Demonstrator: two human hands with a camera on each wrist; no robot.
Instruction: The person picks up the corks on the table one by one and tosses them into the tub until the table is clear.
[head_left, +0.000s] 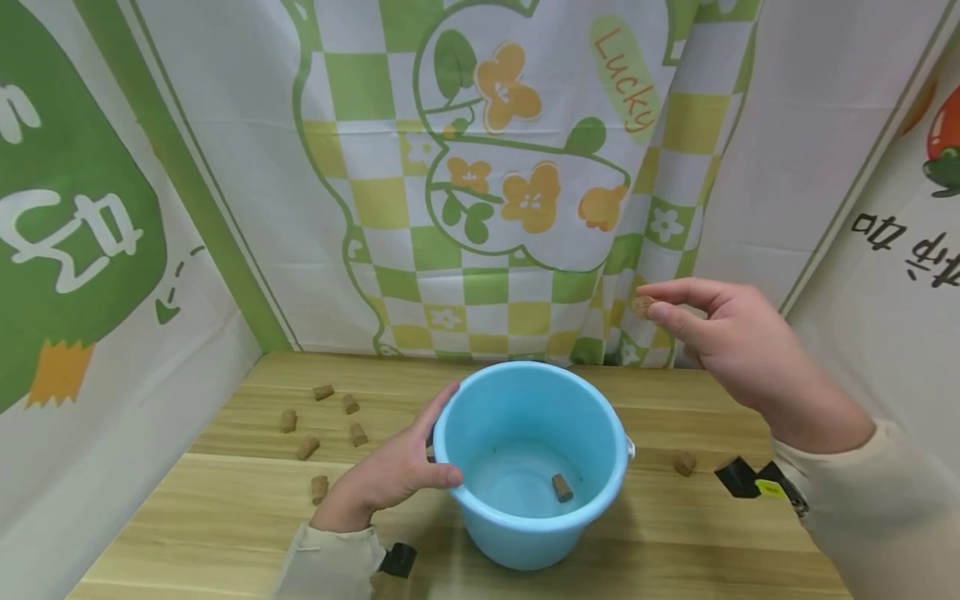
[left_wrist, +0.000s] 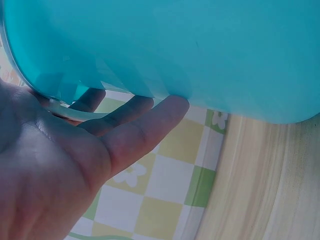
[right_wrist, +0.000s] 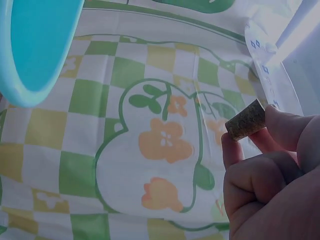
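A light blue bucket (head_left: 532, 537) stands on the wooden table. My left hand (head_left: 397, 467) holds its left side at the rim, thumb at the near edge and fingers spread along the outer wall. In the left wrist view, the fingertips touch the bucket wall (left_wrist: 225, 55). One cork (head_left: 562, 488) lies on the bucket's floor. Raised to the right of the bucket and behind it, my right hand (head_left: 738, 342) pinches another cork (right_wrist: 246, 121) between thumb and fingers. That cork is partly covered by the fingers in the head view.
Several loose corks (head_left: 307, 447) lie on the table left of the bucket. A single cork (head_left: 684, 463) lies to its right, near the right wrist. A checked, flower-printed curtain (head_left: 487, 283) hangs at the table's back edge. The bucket's white handle (left_wrist: 82, 114) runs beside the left fingers.
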